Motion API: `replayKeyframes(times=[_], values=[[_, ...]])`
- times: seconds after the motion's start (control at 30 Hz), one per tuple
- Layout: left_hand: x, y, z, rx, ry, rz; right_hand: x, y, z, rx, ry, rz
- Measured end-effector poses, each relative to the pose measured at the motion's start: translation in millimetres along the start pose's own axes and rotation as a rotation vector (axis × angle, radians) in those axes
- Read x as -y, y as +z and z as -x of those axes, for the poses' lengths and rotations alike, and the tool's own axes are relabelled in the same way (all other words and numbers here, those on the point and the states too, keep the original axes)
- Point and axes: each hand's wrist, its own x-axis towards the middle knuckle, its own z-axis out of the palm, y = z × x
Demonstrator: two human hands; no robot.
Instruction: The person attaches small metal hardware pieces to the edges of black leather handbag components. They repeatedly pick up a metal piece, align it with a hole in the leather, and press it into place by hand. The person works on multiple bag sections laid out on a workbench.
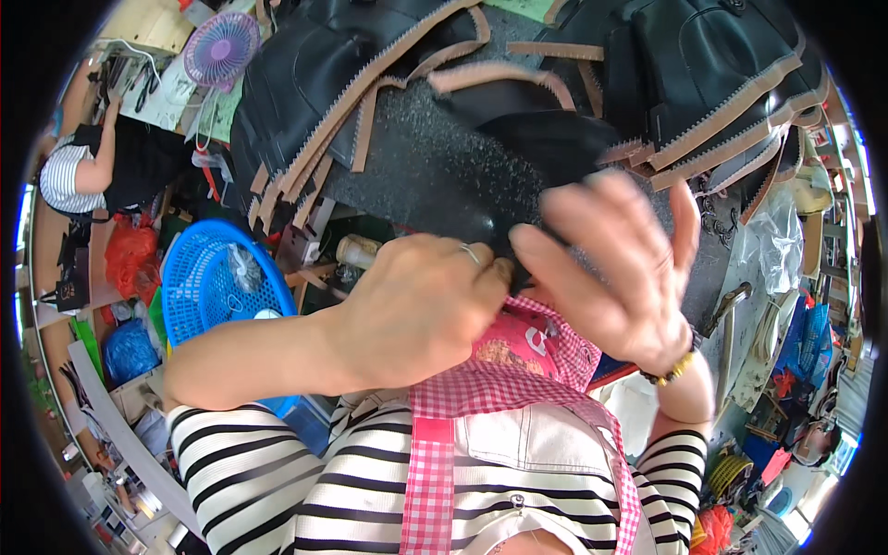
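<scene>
My left hand (435, 296), with a ring on one finger, is closed at the near edge of the dark worktop (398, 176). Whatever its fingers hold is hidden beneath them. My right hand (615, 268) is raised beside it, fingers spread and smeared by motion, with nothing visible in it. Just beyond both hands lies a blurred black leather-like piece (546, 139) with a tan strip along its far edge. Stacks of black leather-like pieces with tan, tooth-edged strips lie on the left (314, 83) and the right (703, 74).
A blue plastic basket (227, 287) stands low on the left, below worktop level. Farther left a person in a striped top (74, 176) works near a purple fan (222, 48). Clear plastic bags (772, 240) lie at the right. A pink checked apron (499, 384) covers my front.
</scene>
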Motion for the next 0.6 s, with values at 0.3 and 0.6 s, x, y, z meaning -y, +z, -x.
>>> replayKeyframes(times=[0.3, 0.6], values=[[47, 58, -10, 0.144, 0.427, -0.688, -11, -50, -46, 0.981, 0.369, -0.226], [67, 85, 17, -0.128, 0.346, -0.418, -56, 77, 21, 0.754, 1.040, -0.960]])
